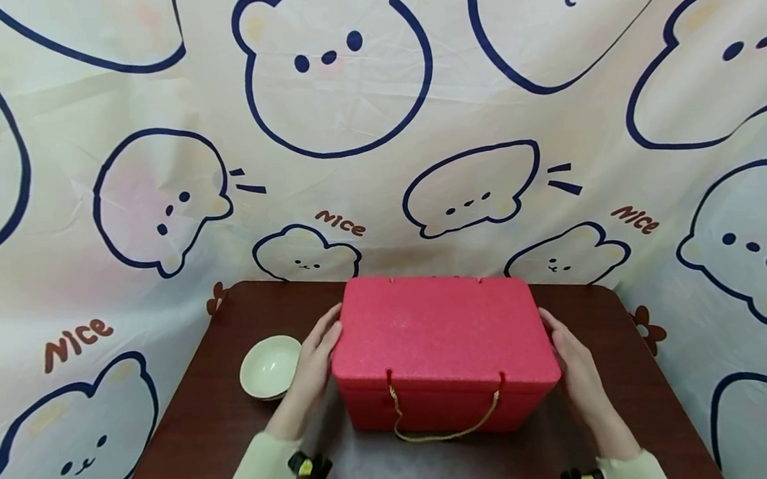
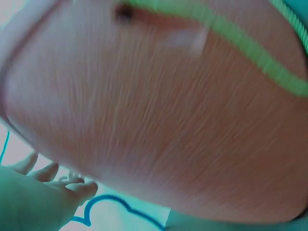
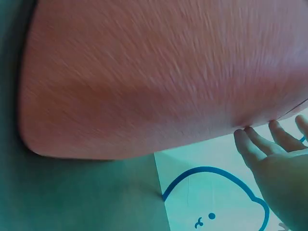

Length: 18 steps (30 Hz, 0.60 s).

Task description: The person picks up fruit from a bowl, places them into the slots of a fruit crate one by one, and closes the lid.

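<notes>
A red lidded box [image 1: 440, 330] stands on the table between my two hands, with a gold cord handle [image 1: 447, 436] looping down its front. My left hand [image 1: 314, 362] lies along the box's left side, fingers reaching toward the back and fingertips right at its surface. On the opposite side, my right hand [image 1: 579, 367] touches the box with its fingers extended. Box walls fill most of both wrist views; spread fingers [image 3: 248, 147] meet the edge in the right wrist view. The left wrist view shows the cord [image 2: 250, 43] across the box.
A pale bowl [image 1: 270, 368] sits on the dark brown table [image 1: 191, 423], close to my left hand. Behind and at both sides hangs a cream cloth [image 1: 368, 190] printed with blue-outlined cartoon animals, reaching the table's far edge.
</notes>
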Each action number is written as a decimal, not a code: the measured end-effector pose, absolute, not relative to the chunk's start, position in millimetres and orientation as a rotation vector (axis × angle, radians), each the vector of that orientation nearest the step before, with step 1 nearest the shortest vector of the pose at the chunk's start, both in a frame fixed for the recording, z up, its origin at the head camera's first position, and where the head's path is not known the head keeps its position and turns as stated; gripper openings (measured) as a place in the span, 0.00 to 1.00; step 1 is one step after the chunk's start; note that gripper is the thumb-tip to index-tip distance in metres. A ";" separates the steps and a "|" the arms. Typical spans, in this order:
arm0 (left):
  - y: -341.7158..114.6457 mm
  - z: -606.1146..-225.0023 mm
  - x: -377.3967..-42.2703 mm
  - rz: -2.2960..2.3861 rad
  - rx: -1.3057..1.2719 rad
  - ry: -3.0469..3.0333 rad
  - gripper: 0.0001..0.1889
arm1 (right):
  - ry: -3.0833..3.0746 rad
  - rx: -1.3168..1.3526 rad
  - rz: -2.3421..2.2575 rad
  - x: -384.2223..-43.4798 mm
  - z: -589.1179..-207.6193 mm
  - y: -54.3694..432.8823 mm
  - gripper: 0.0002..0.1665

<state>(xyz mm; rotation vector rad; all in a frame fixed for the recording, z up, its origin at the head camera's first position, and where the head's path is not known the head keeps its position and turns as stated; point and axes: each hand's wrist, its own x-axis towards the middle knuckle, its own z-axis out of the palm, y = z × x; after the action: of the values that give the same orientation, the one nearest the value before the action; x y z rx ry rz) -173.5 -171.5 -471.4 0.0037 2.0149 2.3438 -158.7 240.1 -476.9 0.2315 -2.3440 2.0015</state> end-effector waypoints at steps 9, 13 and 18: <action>-148.7 -482.8 -119.3 2.537 0.221 1.998 0.31 | -2.143 0.218 2.034 -119.3 -486.0 215.1 0.31; -140.9 -486.0 -117.0 2.517 0.167 2.035 0.31 | -2.195 0.063 2.027 -115.9 -485.1 206.6 0.32; -137.8 -485.8 -116.4 2.547 0.105 2.005 0.31 | -2.194 -0.037 2.086 -114.1 -481.8 203.0 0.33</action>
<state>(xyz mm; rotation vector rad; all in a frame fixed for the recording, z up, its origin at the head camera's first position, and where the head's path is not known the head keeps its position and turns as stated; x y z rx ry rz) -116.4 -137.8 -485.8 0.1050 2.0049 2.5467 -114.1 203.0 -481.8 -0.0370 -2.1936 2.0858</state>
